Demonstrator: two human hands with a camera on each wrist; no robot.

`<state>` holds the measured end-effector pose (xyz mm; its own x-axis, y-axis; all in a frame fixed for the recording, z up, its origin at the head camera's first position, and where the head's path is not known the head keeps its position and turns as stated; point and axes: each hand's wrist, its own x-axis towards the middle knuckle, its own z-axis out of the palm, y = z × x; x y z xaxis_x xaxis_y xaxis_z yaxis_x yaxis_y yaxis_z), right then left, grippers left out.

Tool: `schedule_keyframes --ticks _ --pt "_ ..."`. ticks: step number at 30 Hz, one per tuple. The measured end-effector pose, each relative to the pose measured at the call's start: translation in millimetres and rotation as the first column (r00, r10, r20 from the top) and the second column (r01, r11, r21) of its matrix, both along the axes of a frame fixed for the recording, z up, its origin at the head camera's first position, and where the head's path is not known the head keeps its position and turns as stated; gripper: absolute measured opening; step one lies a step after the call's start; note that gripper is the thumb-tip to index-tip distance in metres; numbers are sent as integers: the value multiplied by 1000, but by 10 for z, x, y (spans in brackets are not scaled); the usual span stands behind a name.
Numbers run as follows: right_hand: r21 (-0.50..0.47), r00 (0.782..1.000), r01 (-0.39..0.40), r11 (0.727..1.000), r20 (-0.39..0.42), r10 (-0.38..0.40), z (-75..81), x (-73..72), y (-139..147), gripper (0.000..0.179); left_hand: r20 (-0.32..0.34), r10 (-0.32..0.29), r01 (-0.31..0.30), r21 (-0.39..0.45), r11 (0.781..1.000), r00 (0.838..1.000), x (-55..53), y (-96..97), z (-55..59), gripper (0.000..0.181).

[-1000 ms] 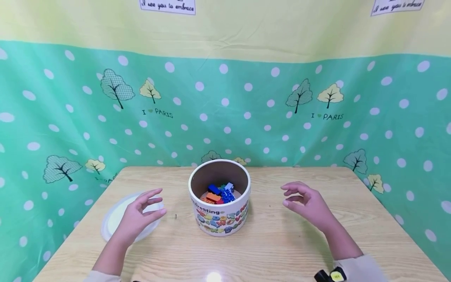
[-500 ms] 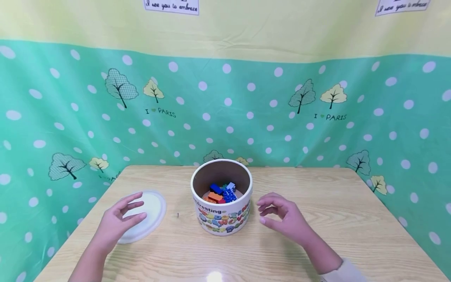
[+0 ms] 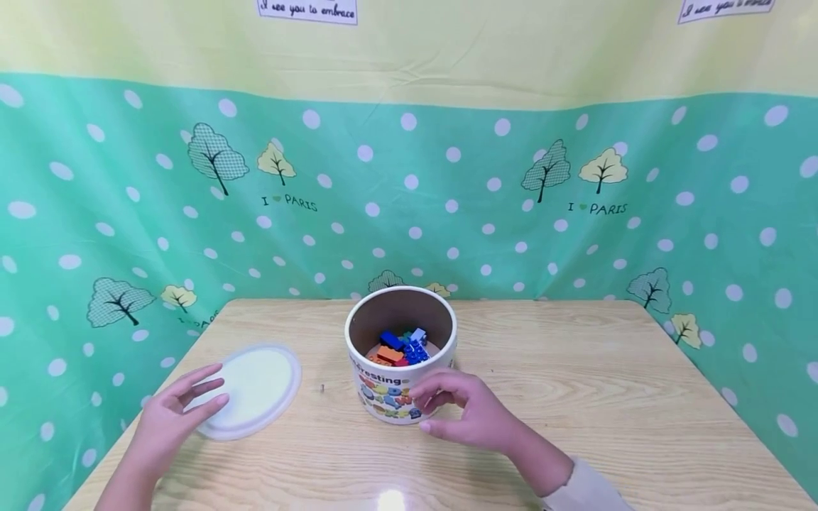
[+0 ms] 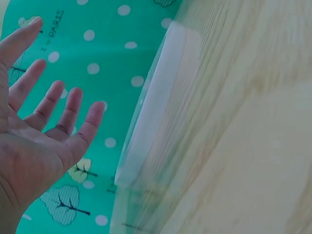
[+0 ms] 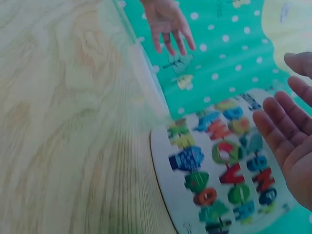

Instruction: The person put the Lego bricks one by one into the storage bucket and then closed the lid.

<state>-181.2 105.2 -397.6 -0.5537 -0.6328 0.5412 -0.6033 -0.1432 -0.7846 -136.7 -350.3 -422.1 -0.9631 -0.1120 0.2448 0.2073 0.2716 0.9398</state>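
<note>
A round white tub (image 3: 399, 397) printed with colourful letters stands upright on the table, its top uncovered. Inside it lie several toy building bricks (image 3: 402, 349) in blue, orange, red, green and pale lilac. My right hand (image 3: 469, 415) hovers before the tub's front right side, fingers relaxed and holding nothing. In the right wrist view that hand (image 5: 295, 136) is beside the printed wall (image 5: 219, 165); whether it touches is unclear. The left hand (image 3: 166, 422), fingers spread and holding nothing, is at the left edge of a round whitish lid (image 3: 255, 390). The left wrist view shows its palm (image 4: 34, 156).
The wooden table (image 3: 575, 383) extends around the tub. A tiny dark bit (image 3: 322, 388) lies between lid and tub. Behind the table hangs a green and yellow curtain (image 3: 409, 213) with white dots and trees.
My right hand has moved left, from well right of the tub to its front. The left hand has drawn left and slightly down, uncovering more of the lid. The tub looks unmoved.
</note>
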Motion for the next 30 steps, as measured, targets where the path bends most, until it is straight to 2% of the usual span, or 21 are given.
schedule_keyframes --ticks 5,8,13,20,24,27,30 --pt "47 995 -96 994 -28 97 16 26 -222 37 45 82 -77 -115 990 996 65 -176 -29 50" --pt "80 992 -123 989 -17 125 2 44 -370 40 76 115 -103 -143 984 991 96 -255 -67 52" --pt "125 990 -139 982 40 135 -43 39 -625 41 112 108 -94 -127 987 988 106 -423 -185 55" --pt "210 985 -133 969 140 105 -126 1 -1005 46 204 124 -73 -241 968 971 101 -644 -284 63" --pt "250 983 -88 964 180 43 -187 -56 -1193 46 235 101 -49 -217 975 967 50 -728 -293 64" --pt "265 979 -43 963 203 -13 -260 -115 -1321 44 240 64 -32 -135 990 969 1 -768 -296 63" --pt "277 977 12 961 202 -71 -340 -167 -1438 44 255 29 -9 -80 997 966 -54 -785 -296 63"
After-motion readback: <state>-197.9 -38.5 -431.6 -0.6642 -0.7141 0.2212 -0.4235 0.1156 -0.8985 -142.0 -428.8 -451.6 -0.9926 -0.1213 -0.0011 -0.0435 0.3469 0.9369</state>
